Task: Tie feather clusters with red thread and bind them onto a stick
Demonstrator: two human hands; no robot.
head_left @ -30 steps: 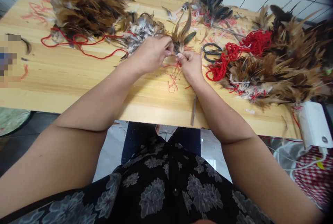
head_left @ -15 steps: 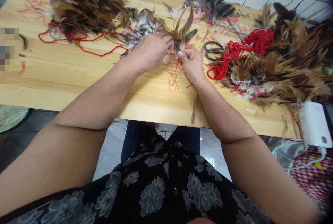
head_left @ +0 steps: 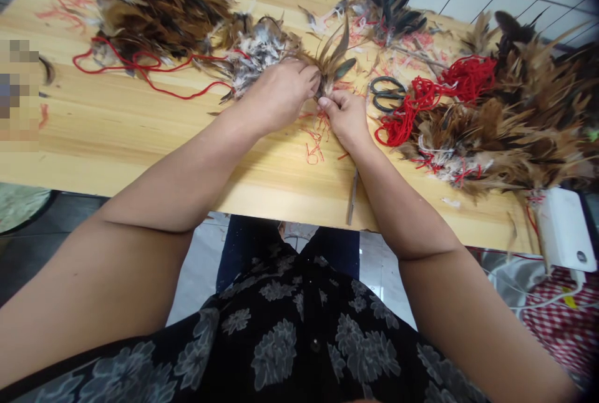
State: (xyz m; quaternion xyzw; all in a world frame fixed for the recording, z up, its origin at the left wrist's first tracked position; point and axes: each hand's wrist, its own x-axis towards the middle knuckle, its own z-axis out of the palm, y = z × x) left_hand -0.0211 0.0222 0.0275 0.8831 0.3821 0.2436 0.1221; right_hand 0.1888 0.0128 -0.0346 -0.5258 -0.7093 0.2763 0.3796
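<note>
A small bunch of brown and dark feathers point(head_left: 337, 60) stands up between my hands, its quill ends low. My right hand point(head_left: 346, 117) pinches those lower ends between thumb and fingers. Curled fingers of my left hand point(head_left: 292, 91) press against the bunch's left side; the fingertips are partly hidden behind the hand. Just left of that hand lies a pile of grey-white downy feathers point(head_left: 257, 47). Right of my right hand are black-handled scissors point(head_left: 388, 94) and a tangle of red cord point(head_left: 402, 121). Thin red string scraps point(head_left: 316, 144) lie below my hands.
A big heap of brown feathers point(head_left: 159, 10) sits at the back left, with a loose red cord point(head_left: 163, 88) in front. More feathers point(head_left: 515, 122) cover the right side. Dark feathers point(head_left: 395, 7) lie at the back. A white device point(head_left: 566, 228) is at the right edge, a thin strip point(head_left: 352, 197) in front.
My left hand has moved slightly right, closer to my right hand and against the feather bunch. My right hand keeps its pinch. The whole view has shifted a little.
</note>
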